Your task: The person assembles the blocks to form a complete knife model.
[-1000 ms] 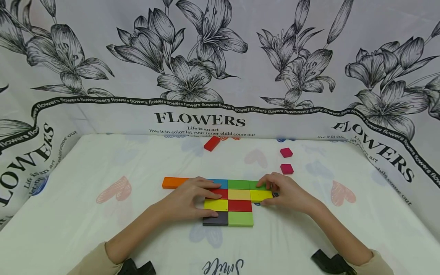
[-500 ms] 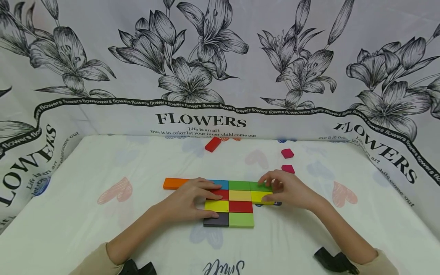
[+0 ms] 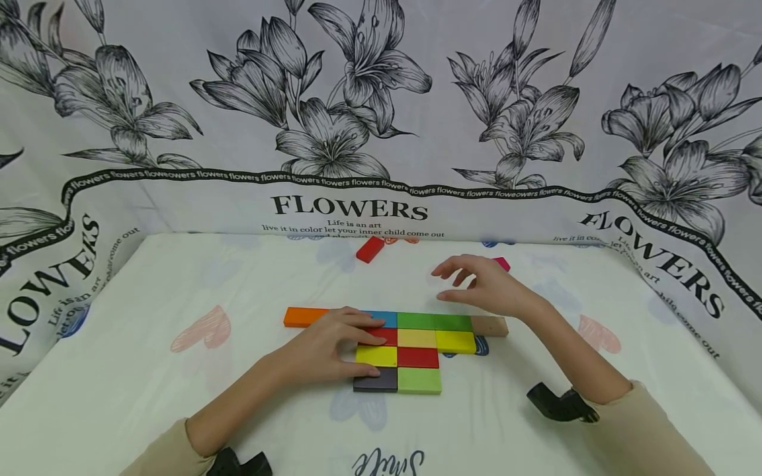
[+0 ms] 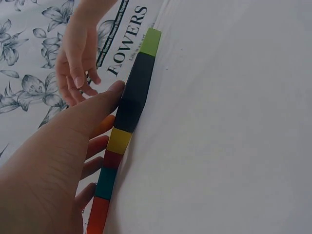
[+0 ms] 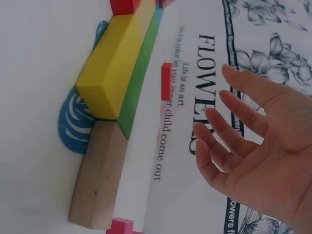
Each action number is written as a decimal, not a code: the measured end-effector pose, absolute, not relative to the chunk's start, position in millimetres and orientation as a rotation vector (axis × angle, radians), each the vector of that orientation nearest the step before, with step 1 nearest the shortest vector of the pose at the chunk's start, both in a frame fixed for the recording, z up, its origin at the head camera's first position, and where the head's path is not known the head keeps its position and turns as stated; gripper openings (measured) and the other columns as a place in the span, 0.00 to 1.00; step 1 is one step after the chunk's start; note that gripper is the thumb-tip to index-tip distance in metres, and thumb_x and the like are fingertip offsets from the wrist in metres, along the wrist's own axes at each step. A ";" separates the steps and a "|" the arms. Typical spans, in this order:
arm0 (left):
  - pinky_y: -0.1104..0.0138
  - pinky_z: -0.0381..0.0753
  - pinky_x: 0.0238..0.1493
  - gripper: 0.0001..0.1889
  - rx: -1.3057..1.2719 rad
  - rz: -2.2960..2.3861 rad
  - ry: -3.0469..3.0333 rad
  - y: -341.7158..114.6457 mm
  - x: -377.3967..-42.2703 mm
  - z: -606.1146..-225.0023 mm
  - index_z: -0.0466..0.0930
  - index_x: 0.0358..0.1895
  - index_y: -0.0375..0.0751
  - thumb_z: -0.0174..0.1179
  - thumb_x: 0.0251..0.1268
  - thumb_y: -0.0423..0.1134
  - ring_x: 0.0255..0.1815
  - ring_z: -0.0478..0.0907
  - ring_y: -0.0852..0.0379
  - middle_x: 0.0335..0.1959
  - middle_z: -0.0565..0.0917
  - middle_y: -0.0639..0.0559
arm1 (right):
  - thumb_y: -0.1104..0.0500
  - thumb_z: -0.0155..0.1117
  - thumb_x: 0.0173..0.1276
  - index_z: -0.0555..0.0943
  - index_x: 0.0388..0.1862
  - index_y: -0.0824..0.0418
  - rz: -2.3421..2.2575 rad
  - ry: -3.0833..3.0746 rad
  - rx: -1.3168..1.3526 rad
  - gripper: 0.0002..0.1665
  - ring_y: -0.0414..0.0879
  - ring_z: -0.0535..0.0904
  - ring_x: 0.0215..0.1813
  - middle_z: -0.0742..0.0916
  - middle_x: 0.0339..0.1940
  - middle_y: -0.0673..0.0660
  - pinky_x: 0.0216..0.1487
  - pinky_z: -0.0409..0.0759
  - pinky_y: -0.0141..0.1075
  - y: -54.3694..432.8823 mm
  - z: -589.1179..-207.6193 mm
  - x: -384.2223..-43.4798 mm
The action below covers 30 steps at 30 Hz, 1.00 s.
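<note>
Flat colored blocks lie edge to edge on the cloth. The top row runs from an orange block (image 3: 305, 317) past a blue block (image 3: 384, 320) and two green ones to a plain wooden block (image 3: 491, 326) at the right end. Below are several more, among them a yellow block (image 3: 456, 342), a red block (image 3: 418, 357), a light green block (image 3: 419, 381) and a dark block (image 3: 368, 381). My left hand (image 3: 315, 347) rests on the left side, fingers extended, thumb on the dark block. My right hand (image 3: 491, 287) hovers beyond the wooden block, fingers loosely bent, holding nothing.
A loose red block (image 3: 370, 250) lies near the back edge. One pink block (image 3: 503, 264) shows behind my right hand, which covers the area around it. White printed cloth (image 3: 238, 277) spreads beneath, with a floral sheet (image 3: 238, 152) hanging behind.
My right hand has let go at the row's right end and moved away toward the back. The wooden block, hidden by that hand before, now shows. My left hand stays in place.
</note>
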<state>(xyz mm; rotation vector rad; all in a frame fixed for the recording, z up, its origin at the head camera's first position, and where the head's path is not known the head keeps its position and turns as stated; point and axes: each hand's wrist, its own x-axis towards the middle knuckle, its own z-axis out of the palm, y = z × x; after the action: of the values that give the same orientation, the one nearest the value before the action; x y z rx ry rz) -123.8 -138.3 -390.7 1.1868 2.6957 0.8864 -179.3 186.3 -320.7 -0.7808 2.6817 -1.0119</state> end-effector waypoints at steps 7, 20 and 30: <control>0.49 0.76 0.71 0.24 1.170 0.882 2.686 -137.6 -124.3 -389.6 0.90 0.60 0.56 0.74 0.63 0.58 0.73 0.72 0.53 0.70 0.81 0.61 | 0.58 0.73 0.72 0.82 0.65 0.63 -0.979 2.661 -0.735 0.24 0.62 0.82 0.60 0.86 0.63 0.65 0.59 0.86 0.51 165.8 -313.0 -203.4; 0.50 0.77 0.71 0.24 1.185 0.889 2.680 -137.6 -125.6 -388.9 0.90 0.61 0.55 0.74 0.63 0.57 0.73 0.73 0.52 0.70 0.81 0.59 | 0.57 0.69 0.76 0.80 0.69 0.65 -0.905 2.663 -0.751 0.26 0.62 0.82 0.63 0.84 0.65 0.68 0.63 0.84 0.51 128.1 -315.2 -249.0; 0.50 0.77 0.71 0.24 1.204 0.894 2.679 -138.7 -126.2 -391.1 0.90 0.60 0.55 0.75 0.63 0.57 0.73 0.73 0.52 0.70 0.82 0.59 | 0.58 0.69 0.76 0.79 0.70 0.65 -0.910 2.674 -0.748 0.27 0.60 0.80 0.68 0.85 0.66 0.64 0.69 0.80 0.49 103.4 -334.7 -274.8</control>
<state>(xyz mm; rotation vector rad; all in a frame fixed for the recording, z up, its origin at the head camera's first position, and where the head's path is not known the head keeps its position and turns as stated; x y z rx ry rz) -126.2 -138.7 -391.1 1.2040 2.6789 0.8939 -274.8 103.4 -334.7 -0.7475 2.6739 -0.9097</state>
